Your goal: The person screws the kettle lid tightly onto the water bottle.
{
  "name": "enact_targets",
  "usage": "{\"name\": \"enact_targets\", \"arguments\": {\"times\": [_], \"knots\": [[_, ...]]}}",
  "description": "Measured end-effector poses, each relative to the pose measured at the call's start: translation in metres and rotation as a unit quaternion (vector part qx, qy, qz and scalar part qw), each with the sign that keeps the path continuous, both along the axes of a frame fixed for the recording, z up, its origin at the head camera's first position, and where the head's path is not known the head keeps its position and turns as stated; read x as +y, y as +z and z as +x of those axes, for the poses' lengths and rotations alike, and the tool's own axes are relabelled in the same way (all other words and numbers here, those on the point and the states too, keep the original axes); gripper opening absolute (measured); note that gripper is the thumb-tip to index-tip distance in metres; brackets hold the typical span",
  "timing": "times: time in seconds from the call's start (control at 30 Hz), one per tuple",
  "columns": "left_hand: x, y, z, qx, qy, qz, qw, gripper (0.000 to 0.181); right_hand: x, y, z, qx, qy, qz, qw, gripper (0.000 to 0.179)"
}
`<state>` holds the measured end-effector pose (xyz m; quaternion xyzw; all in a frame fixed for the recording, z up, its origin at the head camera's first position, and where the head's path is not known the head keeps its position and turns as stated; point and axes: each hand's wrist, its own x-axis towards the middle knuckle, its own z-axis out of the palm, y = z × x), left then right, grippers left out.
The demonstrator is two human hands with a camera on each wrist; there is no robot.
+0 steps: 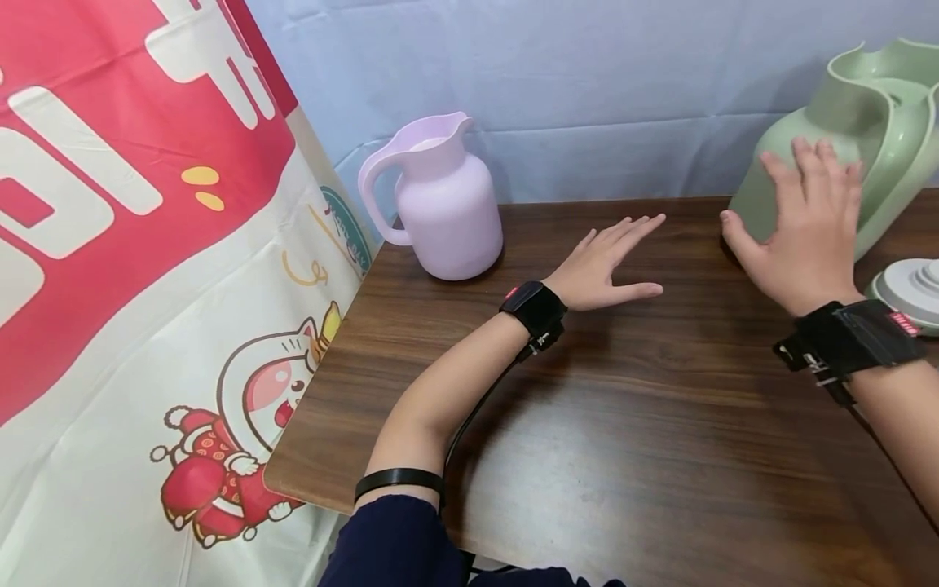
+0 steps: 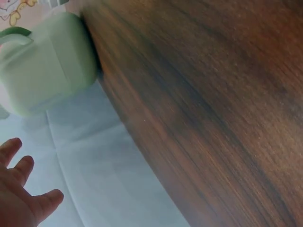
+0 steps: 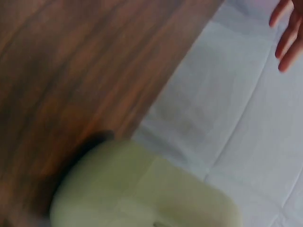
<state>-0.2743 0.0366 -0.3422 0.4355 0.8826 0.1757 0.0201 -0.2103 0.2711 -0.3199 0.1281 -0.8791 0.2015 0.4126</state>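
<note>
Green jug (image 1: 844, 121) cropped at right, partly behind released right hand (image 1: 814, 232); left hand (image 1: 592, 271) released

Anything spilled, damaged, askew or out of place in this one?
Nothing plainly wrong stands out: the lilac jug and green jug stand upright, with no visible spill or damage. A round white-topped piece, possibly a lid, sits separately on the table near the green jug.
</note>
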Motion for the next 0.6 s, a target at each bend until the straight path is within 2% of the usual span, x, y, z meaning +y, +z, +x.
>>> {"name": "enact_targets", "arguments": {"times": [0.17,0.23,0.3,0.37,0.6], "knots": [[-0.001,0.001,0.004,-0.009,-0.008,-0.001,0.9999,0.086,0.008,0.006,0.0,0.07,-0.023,-0.021,0.9971,0.075],[-0.001,0.001,0.007,-0.016,-0.01,-0.008,0.9998,0.087,0.009,0.008,0.0,0.093,-0.035,-0.054,0.9936,0.076],[0.0,0.001,0.01,-0.021,-0.015,-0.017,0.9995,0.086,0.012,0.01,0.001,0.098,-0.052,-0.081,0.9905,0.08],[0.001,0.001,0.014,-0.02,-0.021,-0.024,0.9993,0.086,0.017,0.01,0.002,0.091,-0.069,-0.1,0.9884,0.086],[0.009,0.005,0.027,-0.024,-0.047,-0.034,0.998,0.087,0.04,0.003,0.006,0.009,-0.109,-0.119,0.9868,0.092]]}}
